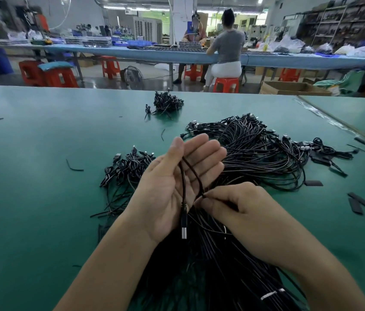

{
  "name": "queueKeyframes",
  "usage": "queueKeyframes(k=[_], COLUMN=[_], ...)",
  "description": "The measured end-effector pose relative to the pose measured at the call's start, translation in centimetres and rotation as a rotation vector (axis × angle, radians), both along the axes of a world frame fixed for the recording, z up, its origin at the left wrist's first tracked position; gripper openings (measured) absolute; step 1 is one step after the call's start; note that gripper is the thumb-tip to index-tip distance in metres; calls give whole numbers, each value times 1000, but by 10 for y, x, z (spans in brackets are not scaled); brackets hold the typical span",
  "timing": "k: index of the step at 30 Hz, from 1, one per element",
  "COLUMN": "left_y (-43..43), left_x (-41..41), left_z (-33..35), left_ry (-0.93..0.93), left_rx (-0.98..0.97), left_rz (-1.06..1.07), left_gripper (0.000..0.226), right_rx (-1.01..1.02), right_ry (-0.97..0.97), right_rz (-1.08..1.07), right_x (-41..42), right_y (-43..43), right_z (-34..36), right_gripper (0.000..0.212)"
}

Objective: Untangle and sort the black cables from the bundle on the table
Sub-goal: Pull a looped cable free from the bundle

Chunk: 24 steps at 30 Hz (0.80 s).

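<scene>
Single head-worn wide-angle view, facing forward and down, close over the green table [42, 176], workshop beyond

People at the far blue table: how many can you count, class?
2: a person in a grey top seated back to us; a second person across the table. Others may be hidden.
</scene>
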<state>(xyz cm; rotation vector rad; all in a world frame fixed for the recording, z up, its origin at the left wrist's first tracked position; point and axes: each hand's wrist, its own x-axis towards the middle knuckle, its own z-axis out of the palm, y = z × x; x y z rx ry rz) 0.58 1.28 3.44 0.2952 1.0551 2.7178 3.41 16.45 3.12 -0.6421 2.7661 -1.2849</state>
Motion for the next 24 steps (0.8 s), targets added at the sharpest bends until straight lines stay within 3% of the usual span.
queueKeyframes(k=[4, 7, 11, 14, 16, 19, 22, 24], left_y=[-1, 0, -2, -7, -10, -14, -13, -12], left_x=[-3, 0, 10, 12, 11, 8, 4, 0], left_z=[-11, -15, -9, -4, -1, 5, 6, 5], left_ry=[111, 161, 75, 84, 35, -65, -116, -122], left_rx=[-331, -713, -753, -789, -666, -297, -15, 75], left_rz=[207, 280, -157, -300, -336, -379, -280, -111], left_gripper=[41, 39, 58, 61, 55, 44, 36, 32], right_rx=[88, -74, -219, -325, -360, -261, -98, 53], right_ry=[68, 175, 261, 278, 262, 140, -47, -103], right_rz=[-9, -50, -112, -219, -270, -242, -115, -40], right_x=[6, 8, 3, -1, -3, -3, 1, 5], right_y=[4, 7, 11, 13, 14, 13, 6, 1], right_z=[9, 17, 15, 10, 9, 7, 7, 7], right_gripper=[28, 15, 11, 10, 6, 11, 18, 25])
